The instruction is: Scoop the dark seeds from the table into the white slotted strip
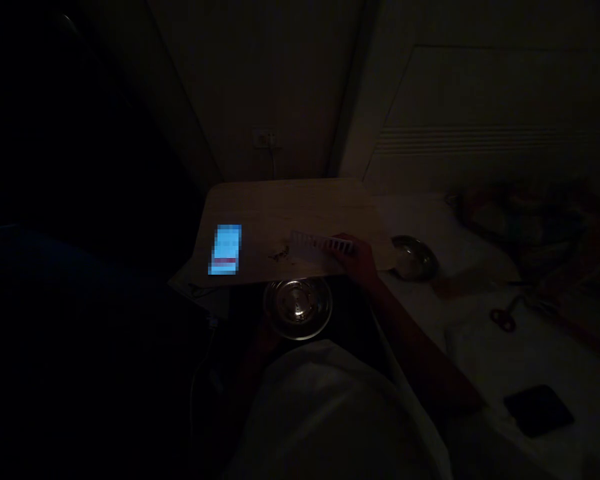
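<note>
The scene is very dim. My right hand [356, 259] is closed on a pale flat piece with a row of slots along its upper edge [313, 248], whose kind I cannot make out. It rests on or just over a wooden tabletop [290, 200]. Beside its left end lies a small scatter of dark bits [280, 253]. My left hand [269, 337], mostly in shadow, grips the left side of a shiny metal bowl [307, 328] below the table's front edge. A few dark specks show inside the bowl.
A lit phone [226, 249] lies at the table's left. Another metal bowl [416, 259] stands right of the table on a pale surface, with scissors [503, 319] and a dark flat item [539, 410] farther right. A cord [273, 163] hangs from a wall socket [265, 138].
</note>
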The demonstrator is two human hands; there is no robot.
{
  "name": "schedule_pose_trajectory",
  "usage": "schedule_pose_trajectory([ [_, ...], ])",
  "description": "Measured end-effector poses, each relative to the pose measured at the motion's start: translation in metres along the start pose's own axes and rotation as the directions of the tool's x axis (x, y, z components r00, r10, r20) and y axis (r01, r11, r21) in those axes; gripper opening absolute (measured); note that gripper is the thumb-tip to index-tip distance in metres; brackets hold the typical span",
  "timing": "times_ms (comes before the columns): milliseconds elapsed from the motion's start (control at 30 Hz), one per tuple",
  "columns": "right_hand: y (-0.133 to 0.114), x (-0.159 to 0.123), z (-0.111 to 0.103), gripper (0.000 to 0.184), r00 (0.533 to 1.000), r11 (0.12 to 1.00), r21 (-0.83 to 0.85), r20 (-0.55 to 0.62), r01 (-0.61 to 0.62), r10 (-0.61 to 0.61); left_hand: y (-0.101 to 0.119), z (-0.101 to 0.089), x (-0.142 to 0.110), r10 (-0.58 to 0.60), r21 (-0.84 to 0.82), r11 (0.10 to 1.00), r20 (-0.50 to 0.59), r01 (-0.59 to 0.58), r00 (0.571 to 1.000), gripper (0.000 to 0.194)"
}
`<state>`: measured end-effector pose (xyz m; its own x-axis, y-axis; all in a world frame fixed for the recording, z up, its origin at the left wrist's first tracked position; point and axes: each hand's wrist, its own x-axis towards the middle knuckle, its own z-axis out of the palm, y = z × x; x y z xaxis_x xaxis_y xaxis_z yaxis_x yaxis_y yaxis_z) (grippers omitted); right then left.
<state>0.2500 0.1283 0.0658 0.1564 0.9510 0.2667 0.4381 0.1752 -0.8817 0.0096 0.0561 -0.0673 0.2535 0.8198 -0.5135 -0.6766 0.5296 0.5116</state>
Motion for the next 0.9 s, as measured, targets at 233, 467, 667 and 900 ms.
schedule_pose_trajectory([
  [233,0.000,-0.008,-0.014,0.021,0.999,1.000,-0.015,0.038,-0.013,0.013,-0.005,-0.010,-0.001,0.019,0.001,1.000,-0.031,-0.019,0.999,0.031],
  [467,-0.001,-0.008,-0.012,0.021,1.000,1.000,0.023,-0.004,-0.016,0.017,-0.005,-0.006,0.005,0.020,0.008,1.000,-0.010,-0.020,1.000,0.035],
  [667,0.000,-0.006,-0.008,0.020,1.000,0.999,0.041,0.013,-0.012,0.011,-0.008,-0.011,0.006,0.030,0.016,0.999,0.001,-0.030,1.000,0.031],
  [900,0.003,-0.012,-0.014,0.022,0.997,1.000,0.006,0.076,-0.015,0.014,-0.010,-0.012,0.010,0.004,-0.004,1.000,0.010,-0.004,1.000,0.043],
])
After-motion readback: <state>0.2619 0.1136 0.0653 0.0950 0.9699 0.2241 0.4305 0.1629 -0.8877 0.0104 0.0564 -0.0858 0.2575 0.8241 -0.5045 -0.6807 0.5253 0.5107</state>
